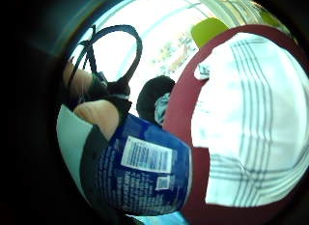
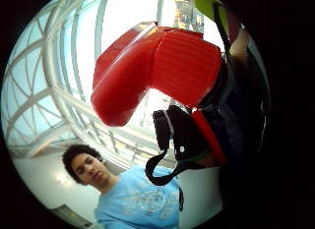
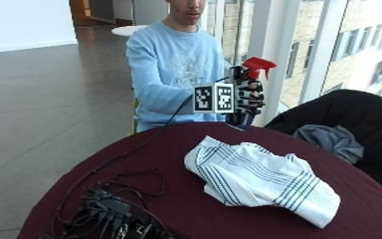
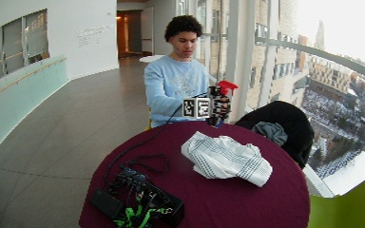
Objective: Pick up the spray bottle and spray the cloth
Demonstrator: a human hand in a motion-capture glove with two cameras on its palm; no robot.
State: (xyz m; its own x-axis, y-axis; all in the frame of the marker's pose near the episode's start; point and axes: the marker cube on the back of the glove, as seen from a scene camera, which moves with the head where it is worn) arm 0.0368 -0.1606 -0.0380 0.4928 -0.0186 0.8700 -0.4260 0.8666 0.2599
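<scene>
Outside view: a striped white cloth [image 3: 260, 180] lies crumpled on the round maroon table [image 3: 178, 149], cables [image 3: 111, 209] at its near left edge. Beyond its far edge, the gloved right hand [image 3: 247, 97] grips a red-topped spray bottle [image 3: 256, 67] upright in the air, fingers curled round it.

We see the person's gloved right hand [image 3: 248, 97] raised at chest height in front of the torso, well above the desk [image 3: 178, 149]. Its fingers [image 3: 253, 94] are curled round the neck of the spray bottle [image 3: 252, 79], whose red trigger head stands just above the hand. The forearm runs back from the hand to a bent elbow in a light blue sleeve [image 3: 161, 94], held close to the body. In the little finger side palm view a bare fingertip [image 1: 99, 114] lies against the bottle's blue label. We cannot make out the other hand.
</scene>
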